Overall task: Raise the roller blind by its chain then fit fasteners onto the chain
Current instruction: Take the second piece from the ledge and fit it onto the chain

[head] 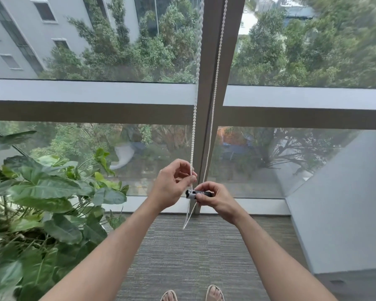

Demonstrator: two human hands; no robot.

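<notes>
A white bead chain [194, 118] hangs in two strands in front of the window's vertical post, its loop ending near the floor at about knee height. My left hand [173, 184] pinches the left strand between thumb and fingers. Just below and to the right, my right hand [213, 197] grips a small black and silver fastener [197, 194] held sideways, its silver end against the chain. The roller blind itself is out of view above.
A large leafy potted plant [44, 192] stands close on the left. A grey wall [339, 203] angles in on the right. The grey window frame [91, 101] crosses the middle. Grey carpet [182, 257] lies underfoot, with my two feet at the bottom edge.
</notes>
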